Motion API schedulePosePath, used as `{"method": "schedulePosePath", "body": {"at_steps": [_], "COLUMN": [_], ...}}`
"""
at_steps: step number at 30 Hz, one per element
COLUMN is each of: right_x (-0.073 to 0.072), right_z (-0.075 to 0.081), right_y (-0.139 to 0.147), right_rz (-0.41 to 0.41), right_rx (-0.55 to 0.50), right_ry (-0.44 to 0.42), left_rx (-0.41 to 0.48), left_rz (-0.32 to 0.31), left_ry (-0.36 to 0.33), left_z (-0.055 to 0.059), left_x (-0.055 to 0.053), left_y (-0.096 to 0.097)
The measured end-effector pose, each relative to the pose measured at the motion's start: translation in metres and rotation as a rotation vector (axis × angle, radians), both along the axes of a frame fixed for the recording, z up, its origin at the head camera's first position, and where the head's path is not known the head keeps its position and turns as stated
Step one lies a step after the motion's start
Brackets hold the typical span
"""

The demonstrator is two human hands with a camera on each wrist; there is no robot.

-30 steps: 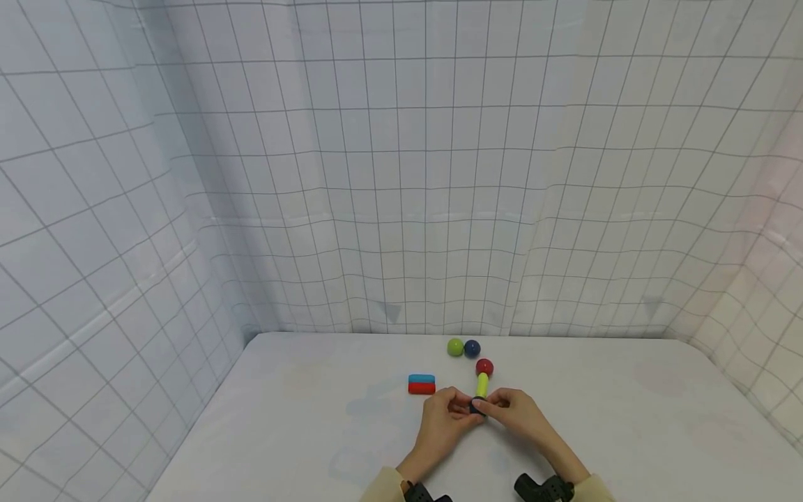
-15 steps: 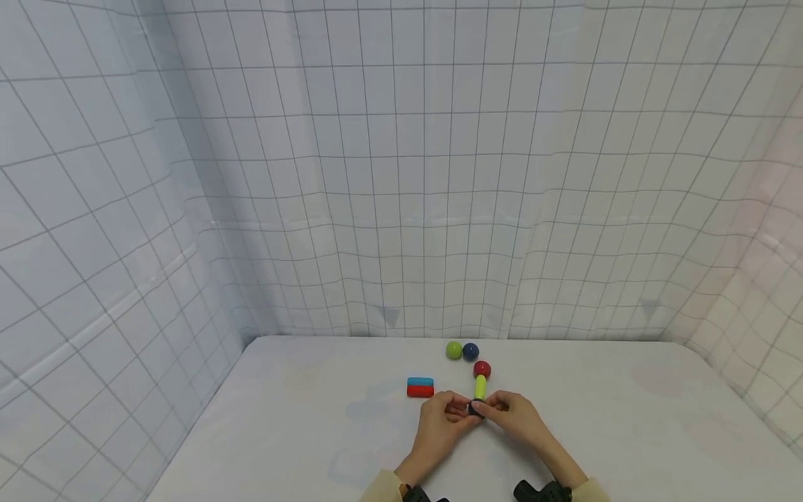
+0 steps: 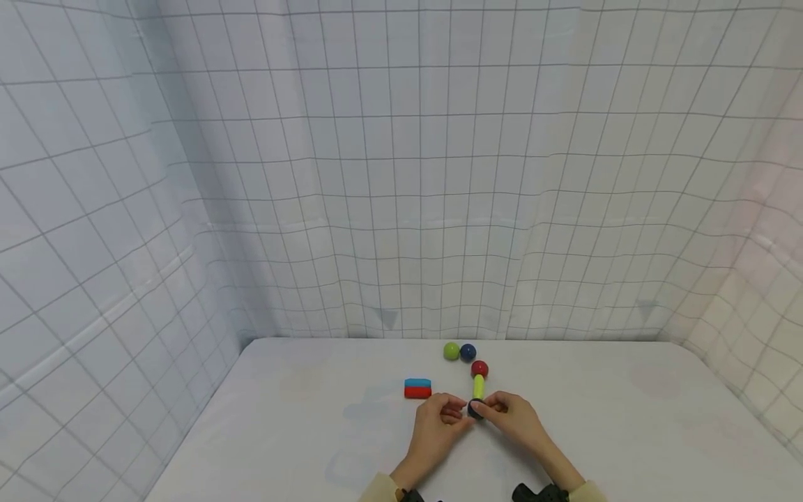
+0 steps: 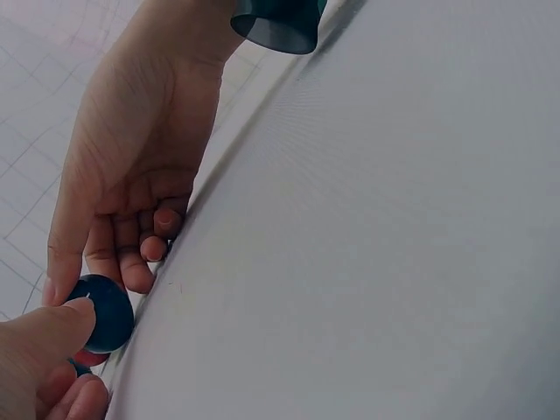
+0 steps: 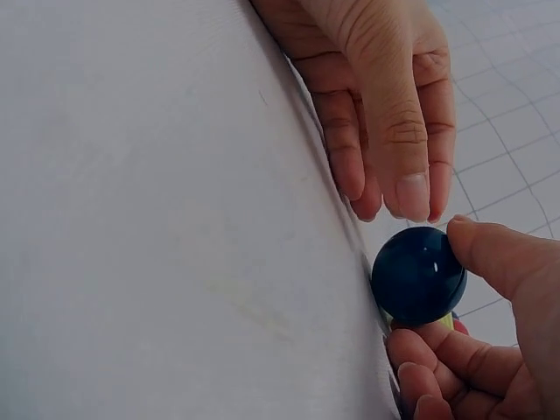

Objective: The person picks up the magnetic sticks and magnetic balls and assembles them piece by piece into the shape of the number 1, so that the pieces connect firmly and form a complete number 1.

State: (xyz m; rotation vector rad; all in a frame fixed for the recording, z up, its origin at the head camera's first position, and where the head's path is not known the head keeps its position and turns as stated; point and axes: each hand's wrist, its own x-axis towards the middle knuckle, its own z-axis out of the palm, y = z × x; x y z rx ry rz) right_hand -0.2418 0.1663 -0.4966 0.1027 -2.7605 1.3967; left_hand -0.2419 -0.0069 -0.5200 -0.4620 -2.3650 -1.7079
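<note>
In the head view a dark blue ball sits at the near end of a yellow-green rod, with a red ball at its far end. My right hand pinches the dark blue ball between thumb and fingers. Just left of it is my left hand, fingers bent loosely, holding nothing. The right wrist view shows a small gap between the left hand's thumb and the ball. The rod is mostly hidden behind the ball there.
On the white table, a blue rod and a red rod lie side by side, left of the hands. Farther back, a green ball and a navy ball sit together. A gridded white curtain hangs behind.
The left hand's fingertips have come off the dark blue ball and drawn slightly left. The right hand keeps its pinch. The whole head view has shifted slightly.
</note>
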Motion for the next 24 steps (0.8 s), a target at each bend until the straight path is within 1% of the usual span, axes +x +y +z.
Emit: {"method": "schedulePosePath", "body": {"at_steps": [5, 9, 14, 18, 21, 24], "right_x": [-0.001, -0.001, 0.000, 0.000, -0.001, -0.001], "right_z": [-0.003, -0.003, -0.002, -0.003, -0.004, -0.004], "right_y": [0.001, 0.001, 0.000, 0.000, 0.000, 0.000], "right_rz": [0.001, -0.003, -0.014, -0.019, -0.021, -0.022], "right_rx": [0.000, 0.005, 0.018, 0.029, 0.029, 0.029], "right_ry": [0.013, 0.019, 0.030, 0.033, 0.032, 0.031], "left_rx": [-0.006, -0.045, -0.142, -0.221, -0.262, -0.285], "left_rz": [0.000, 0.009, 0.068, 0.124, 0.167, 0.206], "left_ry": [0.024, 0.045, 0.056, 0.125, 0.181, 0.201], "left_z": [0.003, 0.006, 0.009, 0.014, 0.017, 0.020], "left_x": [0.002, 0.003, 0.002, 0.000, -0.002, -0.003], "left_y": [-0.003, -0.007, -0.019, -0.029, -0.037, -0.044]}}
